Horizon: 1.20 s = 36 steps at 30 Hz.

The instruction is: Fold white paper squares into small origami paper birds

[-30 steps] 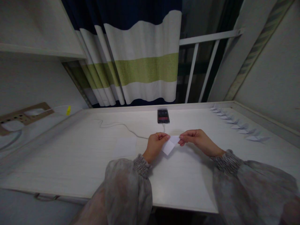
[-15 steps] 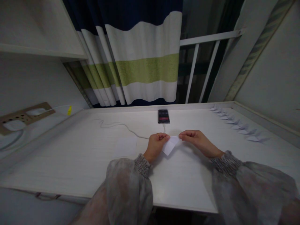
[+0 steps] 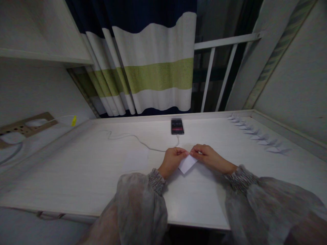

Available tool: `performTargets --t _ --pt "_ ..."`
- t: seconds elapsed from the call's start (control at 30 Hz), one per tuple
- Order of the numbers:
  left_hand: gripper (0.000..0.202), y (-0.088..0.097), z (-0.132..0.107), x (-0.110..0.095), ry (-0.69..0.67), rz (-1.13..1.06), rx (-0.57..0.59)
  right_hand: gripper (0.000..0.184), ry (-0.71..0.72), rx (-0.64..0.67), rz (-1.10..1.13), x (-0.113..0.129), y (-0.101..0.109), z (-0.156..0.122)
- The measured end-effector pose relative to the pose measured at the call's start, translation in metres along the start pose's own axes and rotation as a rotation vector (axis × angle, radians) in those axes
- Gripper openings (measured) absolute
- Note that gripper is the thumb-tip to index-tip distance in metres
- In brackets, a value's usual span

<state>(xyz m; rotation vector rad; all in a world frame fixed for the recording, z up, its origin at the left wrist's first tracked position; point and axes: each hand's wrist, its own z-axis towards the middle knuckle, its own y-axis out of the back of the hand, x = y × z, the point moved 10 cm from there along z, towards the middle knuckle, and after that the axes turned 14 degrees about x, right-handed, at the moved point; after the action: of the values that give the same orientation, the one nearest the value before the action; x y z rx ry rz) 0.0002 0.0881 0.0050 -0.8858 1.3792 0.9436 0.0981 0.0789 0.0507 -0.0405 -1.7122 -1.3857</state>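
Observation:
A small folded piece of white paper (image 3: pixel 187 164) lies low over the white desk (image 3: pixel 76 177), near its middle. My left hand (image 3: pixel 173 160) pinches the paper's upper left edge with closed fingers. My right hand (image 3: pixel 206 156) pinches its upper right edge, fingertips close to those of the left hand. Both wrists wear grey gathered sleeves.
A dark phone (image 3: pixel 177 126) lies behind my hands, with a white cable (image 3: pixel 133 137) running left. A flat white sheet (image 3: pixel 135 158) rests left of my hands. Several folded paper shapes (image 3: pixel 255 136) line the desk's right side. A striped curtain (image 3: pixel 153 68) hangs behind.
My two hands have come closer together and lower, fingertips nearly meeting over the paper, which now sits closer to the desk.

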Motion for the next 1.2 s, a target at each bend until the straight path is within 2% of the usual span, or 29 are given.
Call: performTargets --t 0.2,0.4,0.53,0.63,0.7,0.87,1.0,1.1,1.2 --pt "0.020 0.006 -0.001 0.002 0.019 -0.040 -0.046 0.027 -0.100 0.031 0.237 -0.022 0.003 -0.006" --pt "0.020 0.009 -0.001 0.003 0.034 -0.069 -0.057 0.027 -0.188 0.068 0.378 -0.031 0.006 -0.010" --pt "0.016 0.034 -0.005 0.002 0.022 -0.072 -0.212 0.025 -0.171 -0.082 0.406 -0.044 0.033 -0.018" --pt "0.017 0.039 -0.005 0.002 0.026 -0.095 -0.229 0.026 -0.162 -0.167 0.430 -0.050 0.043 -0.021" --pt "0.018 0.037 -0.004 0.002 0.036 -0.106 -0.221 0.029 -0.171 -0.154 0.443 -0.047 0.036 -0.020" --pt "0.018 0.028 -0.003 0.001 0.033 -0.100 -0.207 0.034 -0.081 -0.139 0.463 -0.023 0.013 -0.011" --pt "0.020 0.020 -0.001 0.003 0.030 -0.089 -0.157 0.034 -0.099 -0.109 0.543 -0.027 -0.005 -0.004" --pt "0.021 0.016 -0.001 0.003 0.028 -0.096 -0.130 0.034 -0.111 -0.137 0.568 -0.032 -0.005 -0.004" --pt "0.022 0.012 0.001 0.001 0.010 -0.116 -0.100 0.032 -0.118 -0.173 0.495 -0.028 0.004 -0.009"
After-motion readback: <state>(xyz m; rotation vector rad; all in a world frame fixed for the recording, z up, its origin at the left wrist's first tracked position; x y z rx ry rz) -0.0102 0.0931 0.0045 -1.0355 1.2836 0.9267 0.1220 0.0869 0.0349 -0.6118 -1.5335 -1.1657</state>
